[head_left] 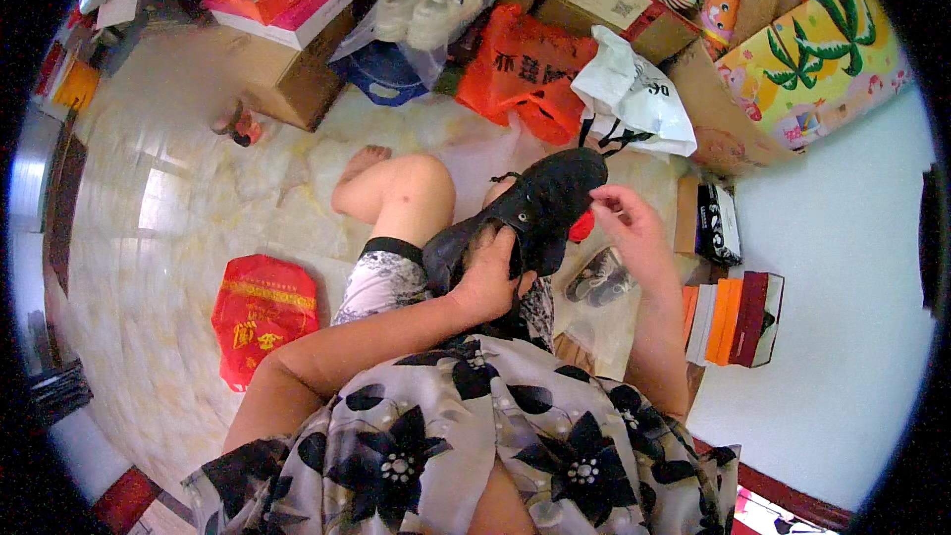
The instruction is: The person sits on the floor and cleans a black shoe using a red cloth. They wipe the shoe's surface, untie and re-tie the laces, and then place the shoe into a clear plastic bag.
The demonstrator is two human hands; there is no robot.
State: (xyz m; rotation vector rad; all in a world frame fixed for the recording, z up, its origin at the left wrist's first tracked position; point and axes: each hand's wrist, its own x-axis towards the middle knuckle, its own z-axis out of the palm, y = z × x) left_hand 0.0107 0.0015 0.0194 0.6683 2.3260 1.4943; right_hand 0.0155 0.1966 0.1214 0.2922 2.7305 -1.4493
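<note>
A black lace-up shoe (555, 183) is held over my lap, its toe up to the right. My left hand (487, 272) grips it at the opening, fingers reaching inside and partly hidden. At the toe, my right hand (631, 228) has loosely curved, parted fingers, the tips at or very near the shoe; I cannot tell if they touch. A small red item (581, 228) shows behind the shoe. Below that lie dark patterned shoes (599, 277) on clear plastic, beside my right forearm.
A red bag (263, 322) lies left of my legs. Ahead are cardboard boxes (277, 79), shoes in clear plastic (431, 10), an orange bag (515, 59) and a white bag (634, 99). Stacked shoeboxes (733, 317) stand by the white wall (832, 258) at right.
</note>
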